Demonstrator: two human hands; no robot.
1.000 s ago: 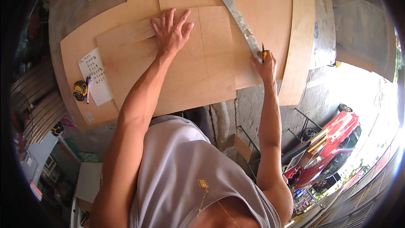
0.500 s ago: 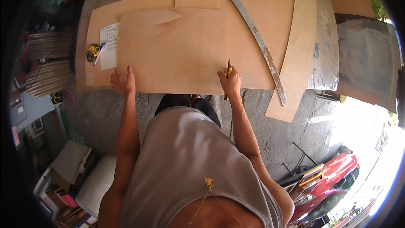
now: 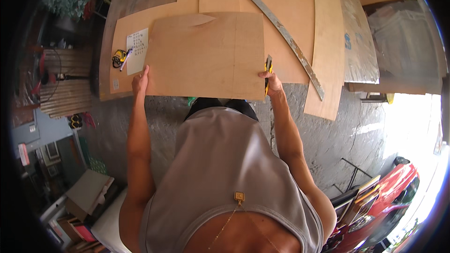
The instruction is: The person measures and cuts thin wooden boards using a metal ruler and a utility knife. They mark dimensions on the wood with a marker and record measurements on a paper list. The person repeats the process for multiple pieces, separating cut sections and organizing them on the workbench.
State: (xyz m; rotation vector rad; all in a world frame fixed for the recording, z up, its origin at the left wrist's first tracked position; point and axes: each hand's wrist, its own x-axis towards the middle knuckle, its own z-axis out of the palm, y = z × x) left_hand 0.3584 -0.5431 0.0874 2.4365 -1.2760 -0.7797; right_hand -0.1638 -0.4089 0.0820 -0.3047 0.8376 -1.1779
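A rectangular thin plywood panel lies in front of me, over larger plywood sheets. Gripping its left edge near the front corner is my left hand, thumb on top. At the opposite edge, my right hand is closed around a yellow-and-black utility knife, blade end pointing away from me. The right thumb also rests against the panel's edge. My fingers beneath the panel are hidden.
A long worn metal straightedge slants across the sheets. Left of the panel lie a handwritten paper, a pen and a yellow tape measure. A narrow plywood strip overhangs the front right. Concrete floor lies below.
Both hands have taken hold of the panel's side edges; the left hand was loose beside it before. The panel appears raised at its near side. The view has shifted slightly.
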